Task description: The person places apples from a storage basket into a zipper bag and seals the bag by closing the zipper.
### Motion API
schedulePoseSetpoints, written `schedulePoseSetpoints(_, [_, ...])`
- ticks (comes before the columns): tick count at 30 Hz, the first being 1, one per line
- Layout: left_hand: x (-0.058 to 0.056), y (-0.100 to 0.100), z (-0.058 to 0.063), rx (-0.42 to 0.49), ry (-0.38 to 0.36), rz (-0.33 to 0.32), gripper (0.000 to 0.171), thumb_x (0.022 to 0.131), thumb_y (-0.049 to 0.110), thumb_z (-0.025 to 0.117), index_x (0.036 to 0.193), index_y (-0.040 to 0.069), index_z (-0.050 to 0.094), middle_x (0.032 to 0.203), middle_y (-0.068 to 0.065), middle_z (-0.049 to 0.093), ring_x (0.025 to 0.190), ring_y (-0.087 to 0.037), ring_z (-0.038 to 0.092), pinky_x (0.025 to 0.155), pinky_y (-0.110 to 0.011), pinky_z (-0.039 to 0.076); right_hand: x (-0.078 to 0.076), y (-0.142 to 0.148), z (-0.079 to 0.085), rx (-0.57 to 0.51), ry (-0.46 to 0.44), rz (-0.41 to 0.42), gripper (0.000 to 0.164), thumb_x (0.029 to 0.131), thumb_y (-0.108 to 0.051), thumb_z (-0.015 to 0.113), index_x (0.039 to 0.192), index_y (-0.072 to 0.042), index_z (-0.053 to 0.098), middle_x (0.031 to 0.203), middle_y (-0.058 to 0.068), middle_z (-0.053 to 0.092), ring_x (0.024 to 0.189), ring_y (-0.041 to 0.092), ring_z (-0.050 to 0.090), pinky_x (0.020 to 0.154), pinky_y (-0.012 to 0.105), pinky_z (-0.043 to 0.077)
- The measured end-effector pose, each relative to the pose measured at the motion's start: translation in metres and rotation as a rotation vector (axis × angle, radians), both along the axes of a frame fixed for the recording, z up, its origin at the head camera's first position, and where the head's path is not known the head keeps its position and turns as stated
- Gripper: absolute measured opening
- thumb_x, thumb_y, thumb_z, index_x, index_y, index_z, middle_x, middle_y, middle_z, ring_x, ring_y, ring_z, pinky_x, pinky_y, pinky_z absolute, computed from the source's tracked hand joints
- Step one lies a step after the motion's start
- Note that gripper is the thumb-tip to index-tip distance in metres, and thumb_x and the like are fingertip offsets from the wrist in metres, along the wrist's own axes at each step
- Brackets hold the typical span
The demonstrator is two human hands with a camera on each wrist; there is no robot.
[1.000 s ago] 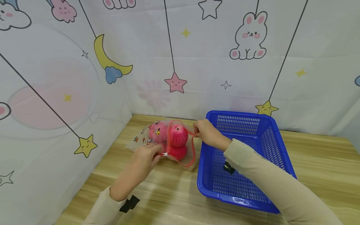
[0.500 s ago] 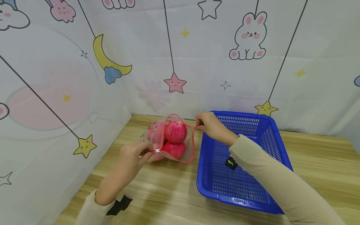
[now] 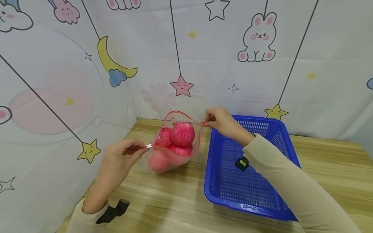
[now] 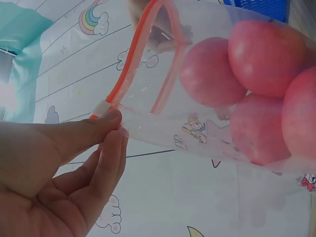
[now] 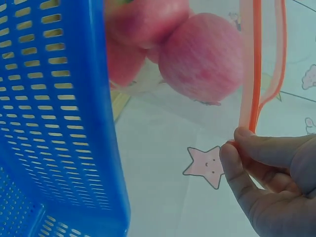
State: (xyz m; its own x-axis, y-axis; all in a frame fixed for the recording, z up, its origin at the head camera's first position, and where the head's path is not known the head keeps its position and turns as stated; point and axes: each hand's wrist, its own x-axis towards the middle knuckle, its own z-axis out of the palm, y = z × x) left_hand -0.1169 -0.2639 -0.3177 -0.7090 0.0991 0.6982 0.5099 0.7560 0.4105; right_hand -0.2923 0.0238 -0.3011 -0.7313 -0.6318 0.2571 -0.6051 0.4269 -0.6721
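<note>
A clear zip bag (image 3: pixel 175 161) with a red zip edge and small cartoon prints stands on the table, its mouth spread open. Inside sit several red apples (image 3: pixel 183 134), also seen through the plastic in the left wrist view as a cluster of apples (image 4: pixel 266 57). My left hand (image 3: pixel 118 158) pinches the bag's left corner beside the white slider (image 3: pixel 149 146), thumb against fingers. The opposite corner of the zip edge is pinched by my right hand (image 3: pixel 222 123); the right wrist view shows thumb and forefinger (image 5: pixel 237 165) on the red strip (image 5: pixel 256 64).
A blue plastic basket (image 3: pixel 208 181) with slotted walls stands right of the bag, under my right forearm. Behind the wooden table (image 3: pixel 163 207) hangs a white cloth (image 3: pixel 215 94) printed with cartoons. A similar printed cloth lines the left side.
My left hand has moved left and slightly up with its corner, my right hand a little up. The bag's mouth has spread wider and tipped upward, showing more of the apples.
</note>
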Motion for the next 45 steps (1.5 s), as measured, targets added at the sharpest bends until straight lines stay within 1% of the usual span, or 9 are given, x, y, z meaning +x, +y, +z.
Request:
schedulePoseSetpoints(6, [0.005, -0.007, 0.007, 0.091, -0.059, 0.007, 0.021, 0.075, -0.01, 0.08, 0.086, 0.005, 0.071, 0.079, 0.001, 0.07, 0.07, -0.009, 0.067, 0.068, -0.013, 0.053, 0.004, 0.003, 0.01, -0.041, -0.031, 0.017, 0.013, 0.09, 0.009, 0.066, 0.084, 0.0, 0.06, 0.095, 0.016, 0.069, 0.09, 0.032, 0.069, 0.078, 0.042, 0.057])
schedulePoseSetpoints(12, [0.01, -0.013, 0.013, 0.219, -0.164, -0.085, 0.017, 0.083, -0.008, 0.074, 0.09, 0.006, 0.07, 0.081, -0.002, 0.069, 0.07, -0.011, 0.065, 0.064, -0.017, 0.054, 0.006, 0.009, 0.023, -0.07, -0.03, 0.045, 0.012, 0.089, 0.009, 0.067, 0.084, 0.0, 0.061, 0.083, 0.011, 0.068, 0.074, 0.023, 0.063, 0.07, 0.032, 0.052])
schedulePoseSetpoints(17, [0.011, -0.02, 0.012, 0.329, -0.24, -0.178, 0.011, 0.086, -0.008, 0.072, 0.09, -0.001, 0.066, 0.079, -0.006, 0.067, 0.066, -0.013, 0.064, 0.06, -0.02, 0.054, 0.011, 0.014, 0.037, -0.061, -0.064, 0.089, 0.014, 0.089, 0.01, 0.067, 0.081, 0.002, 0.06, 0.072, 0.006, 0.064, 0.068, 0.024, 0.06, 0.065, 0.029, 0.049])
schedulePoseSetpoints(21, [0.009, -0.027, 0.011, 0.439, -0.295, -0.267, 0.008, 0.087, -0.011, 0.069, 0.091, -0.005, 0.064, 0.08, -0.009, 0.068, 0.068, -0.016, 0.067, 0.066, -0.025, 0.058, 0.016, 0.017, 0.047, -0.035, -0.097, 0.105, 0.014, 0.087, 0.01, 0.067, 0.079, 0.002, 0.06, 0.069, 0.006, 0.064, 0.065, 0.024, 0.06, 0.062, 0.028, 0.05])
schedulePoseSetpoints(24, [0.007, -0.032, 0.009, 0.516, -0.341, -0.298, 0.007, 0.089, -0.011, 0.066, 0.095, -0.006, 0.064, 0.082, -0.009, 0.068, 0.07, -0.016, 0.067, 0.069, -0.027, 0.058, 0.018, 0.018, 0.051, -0.017, -0.105, 0.101, 0.013, 0.087, 0.01, 0.068, 0.079, 0.002, 0.061, 0.069, 0.006, 0.065, 0.064, 0.025, 0.061, 0.062, 0.029, 0.051])
schedulePoseSetpoints(29, [0.0, -0.041, 0.005, 0.615, -0.376, -0.273, 0.006, 0.092, -0.008, 0.065, 0.097, -0.007, 0.064, 0.085, -0.005, 0.07, 0.074, -0.013, 0.067, 0.073, -0.026, 0.058, 0.016, 0.012, 0.05, -0.035, -0.101, 0.092, 0.011, 0.089, 0.01, 0.065, 0.082, 0.003, 0.061, 0.071, 0.007, 0.065, 0.067, 0.028, 0.061, 0.062, 0.028, 0.051])
schedulePoseSetpoints(34, [-0.006, -0.051, -0.002, 0.697, -0.364, -0.23, 0.007, 0.092, -0.008, 0.064, 0.096, -0.003, 0.064, 0.086, -0.002, 0.071, 0.075, -0.01, 0.069, 0.073, -0.024, 0.057, 0.013, -0.002, 0.046, -0.043, -0.038, 0.038, 0.009, 0.09, 0.008, 0.065, 0.086, 0.001, 0.062, 0.074, 0.007, 0.065, 0.068, 0.028, 0.061, 0.062, 0.03, 0.051])
schedulePoseSetpoints(39, [-0.008, -0.057, -0.006, 0.728, -0.354, -0.196, 0.007, 0.091, -0.007, 0.066, 0.097, -0.001, 0.065, 0.087, -0.001, 0.071, 0.075, -0.009, 0.07, 0.072, -0.023, 0.057, 0.012, -0.016, 0.038, -0.061, 0.04, -0.029, 0.008, 0.092, 0.006, 0.065, 0.088, 0.0, 0.062, 0.078, 0.009, 0.067, 0.07, 0.028, 0.062, 0.063, 0.031, 0.052])
schedulePoseSetpoints(45, [-0.01, -0.061, -0.011, 0.731, -0.338, -0.157, 0.007, 0.091, -0.005, 0.068, 0.097, -0.003, 0.065, 0.088, -0.001, 0.071, 0.077, -0.011, 0.072, 0.074, -0.024, 0.057, 0.012, -0.027, 0.031, -0.082, 0.077, -0.071, 0.009, 0.093, 0.005, 0.064, 0.088, -0.002, 0.061, 0.08, 0.009, 0.068, 0.068, 0.022, 0.061, 0.06, 0.031, 0.051])
